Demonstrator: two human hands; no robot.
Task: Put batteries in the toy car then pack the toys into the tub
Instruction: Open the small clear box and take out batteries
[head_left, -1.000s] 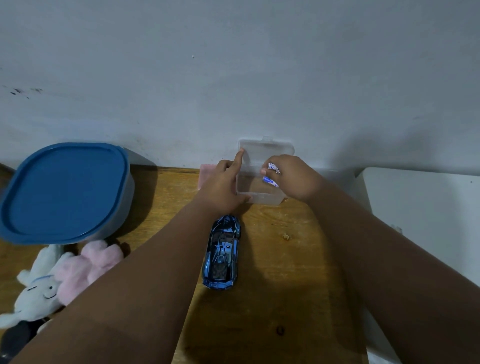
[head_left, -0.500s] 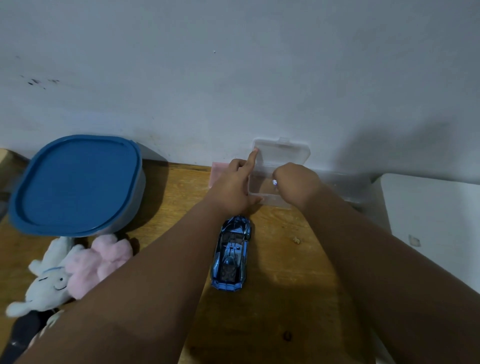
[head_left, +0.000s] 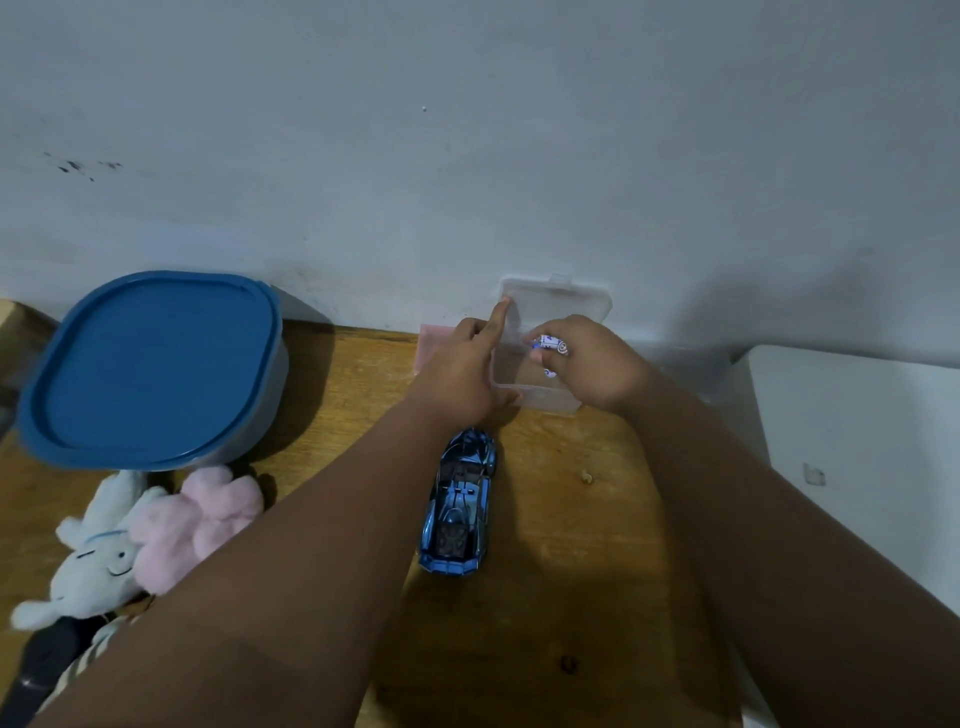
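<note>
A shiny blue toy car (head_left: 460, 506) lies on the wooden table (head_left: 561, 597), nose toward the wall. Behind it a small clear plastic box (head_left: 540, 397) stands with its lid up against the wall. My left hand (head_left: 462, 374) rests on the box's left side, forefinger along the lid's edge. Over the box, my right hand (head_left: 589, 364) pinches white-and-blue batteries (head_left: 550, 344) in its fingertips. At the left sits a grey tub with a blue lid (head_left: 150, 364), closed. A white plush (head_left: 98, 556) and a pink plush (head_left: 200, 517) lie in front of it.
A white surface (head_left: 857, 441) adjoins the table on the right. A pink object (head_left: 431, 340) peeks out behind my left hand by the wall. A small crumb (head_left: 587, 476) lies right of the car. Dark and striped fabric (head_left: 47, 670) sits at the lower left.
My right hand dipped into the clear box, hiding the batteries, and has come up again with batteries showing at its fingertips. My left hand stayed on the box.
</note>
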